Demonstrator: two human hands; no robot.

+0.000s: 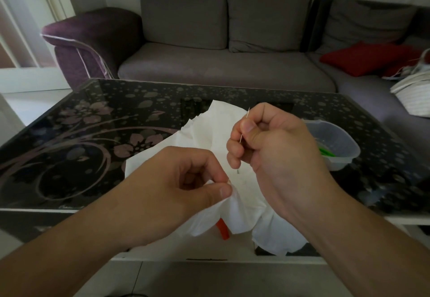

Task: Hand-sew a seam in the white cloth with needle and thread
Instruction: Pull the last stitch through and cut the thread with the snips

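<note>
A person seated at a dark floral glass surface (76,138) pinches a fold of white cloth (209,131) between the thumb and fingers of the left hand (186,180), while the right hand (267,145) grips a thin needle (245,125), tilted nearly upright, between thumb and forefinger just above the fabric. The cloth lies crumpled over the near edge of the surface. A clear plastic tub (337,141) sits to the right, a grey sofa (221,41) beyond.
</note>
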